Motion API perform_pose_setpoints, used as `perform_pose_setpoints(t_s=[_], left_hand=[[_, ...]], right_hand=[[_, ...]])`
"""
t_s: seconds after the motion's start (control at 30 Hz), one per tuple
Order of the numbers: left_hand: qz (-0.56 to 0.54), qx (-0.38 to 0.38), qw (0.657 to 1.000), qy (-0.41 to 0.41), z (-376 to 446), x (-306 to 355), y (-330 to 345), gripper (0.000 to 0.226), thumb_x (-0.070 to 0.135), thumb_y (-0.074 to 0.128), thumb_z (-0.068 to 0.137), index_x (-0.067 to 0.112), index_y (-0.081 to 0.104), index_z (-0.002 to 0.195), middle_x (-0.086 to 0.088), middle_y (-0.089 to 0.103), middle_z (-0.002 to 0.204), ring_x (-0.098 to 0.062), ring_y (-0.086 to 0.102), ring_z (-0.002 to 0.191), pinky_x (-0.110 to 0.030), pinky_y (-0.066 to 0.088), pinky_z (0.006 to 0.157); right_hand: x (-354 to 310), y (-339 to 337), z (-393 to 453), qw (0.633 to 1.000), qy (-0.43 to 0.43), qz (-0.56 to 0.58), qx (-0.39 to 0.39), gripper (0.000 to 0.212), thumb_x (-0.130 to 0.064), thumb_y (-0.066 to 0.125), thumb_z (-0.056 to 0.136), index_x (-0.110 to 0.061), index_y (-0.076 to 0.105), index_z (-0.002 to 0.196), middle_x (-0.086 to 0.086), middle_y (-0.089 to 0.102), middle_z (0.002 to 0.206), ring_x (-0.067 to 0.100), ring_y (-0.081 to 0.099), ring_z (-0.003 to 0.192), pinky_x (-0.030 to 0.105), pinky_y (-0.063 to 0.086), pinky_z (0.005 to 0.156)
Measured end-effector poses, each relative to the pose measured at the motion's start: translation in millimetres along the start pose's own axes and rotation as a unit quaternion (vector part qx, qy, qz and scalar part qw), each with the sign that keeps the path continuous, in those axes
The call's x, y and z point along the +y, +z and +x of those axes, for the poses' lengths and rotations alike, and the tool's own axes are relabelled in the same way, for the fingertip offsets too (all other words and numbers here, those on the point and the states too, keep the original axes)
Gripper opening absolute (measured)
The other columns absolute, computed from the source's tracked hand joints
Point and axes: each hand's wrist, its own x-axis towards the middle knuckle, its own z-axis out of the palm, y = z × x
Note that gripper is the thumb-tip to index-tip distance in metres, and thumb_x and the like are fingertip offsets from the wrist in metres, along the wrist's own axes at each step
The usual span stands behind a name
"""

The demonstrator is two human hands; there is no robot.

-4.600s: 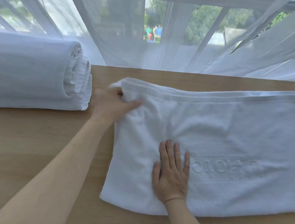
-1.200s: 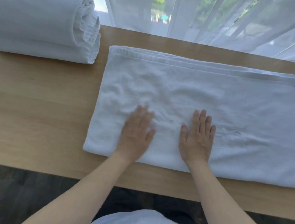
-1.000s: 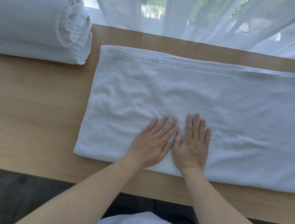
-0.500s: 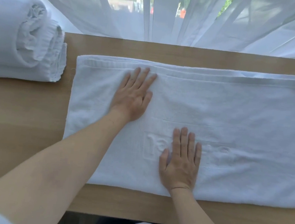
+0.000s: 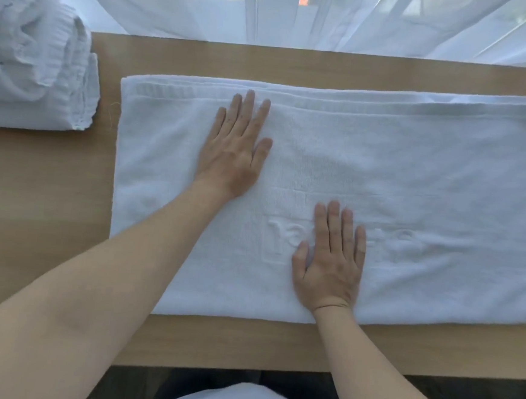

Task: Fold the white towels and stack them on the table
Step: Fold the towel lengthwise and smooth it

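White terry cloth fills the middle of the view: the towel (image 5: 398, 184), folded into a long band, lies flat on the wooden table (image 5: 34, 206), its right end running out of the picture. Raised lettering is woven into the towel's near half, partly hidden and not readable. Layered hems show along the towel's far edge.

On the towel, the left hand (image 5: 236, 147) lies palm down toward its far left part, fingers straight and slightly spread, fingertips just short of the far hem. The right hand (image 5: 332, 258) lies palm down nearer the towel's front edge, over the lettering, fingers straight and close together. Neither hand grips anything; both rest flat on the cloth.

Left of the towel and apart from it, a bundle of rolled white towels (image 5: 37, 55) sits at the table's far left corner. Beyond the towel's far edge, past a bare strip of wood, sheer white curtains (image 5: 270, 11) hang at the table's back.
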Motion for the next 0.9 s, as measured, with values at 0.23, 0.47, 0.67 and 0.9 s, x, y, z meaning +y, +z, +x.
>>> perform_pose_setpoints(t_s=[0.23, 0.47, 0.67, 0.9], left_hand=[[0.018, -0.025, 0.999, 0.027, -160.2, 71.4, 50.1, 0.061, 0.043, 0.028, 0.105, 0.022, 0.014, 0.161, -0.006, 0.002, 0.169, -0.024, -0.003, 0.155, -0.045, 0.006, 0.126], [0.036, -0.014, 0.998, -0.058, -166.4, 64.7, 50.5, 0.058, 0.043, 0.026, 0.106, 0.032, 0.01, 0.161, 0.005, 0.0, 0.169, -0.017, -0.005, 0.155, -0.042, 0.003, 0.125], [0.052, 0.0, 0.986, -0.158, -138.5, 23.9, 31.7, 0.063, 0.051, 0.019, 0.103, 0.037, -0.005, 0.159, 0.006, -0.013, 0.168, -0.016, -0.016, 0.154, -0.041, -0.005, 0.125], [0.05, 0.022, 0.977, -0.204, -98.6, -16.4, 12.7, 0.066, 0.054, 0.018, 0.101, 0.034, -0.005, 0.16, 0.004, -0.014, 0.168, -0.017, -0.015, 0.154, -0.042, -0.004, 0.125]], right_hand=[[0.5, 0.6, 0.9, 1.0, 0.009, 0.021, -0.001, 0.066, -0.035, 0.031, 0.097, -0.018, 0.021, 0.16, 0.001, 0.014, 0.168, 0.02, 0.008, 0.156, 0.048, 0.008, 0.125], [0.6, 1.3, -1.7, 0.999, 0.017, 0.049, -0.002, 0.06, -0.033, 0.023, 0.102, -0.024, 0.017, 0.161, -0.004, 0.009, 0.168, 0.016, 0.003, 0.156, 0.046, 0.006, 0.126], [0.5, 2.3, -0.1, 0.999, 0.016, 0.039, -0.004, 0.063, -0.033, 0.028, 0.1, -0.024, 0.015, 0.161, -0.003, 0.008, 0.168, 0.017, 0.003, 0.156, 0.047, 0.006, 0.126], [0.9, 2.3, 0.4, 0.999, 0.011, 0.039, 0.008, 0.063, -0.034, 0.027, 0.099, -0.021, 0.019, 0.16, 0.0, 0.012, 0.168, 0.019, 0.007, 0.156, 0.049, 0.009, 0.126]])
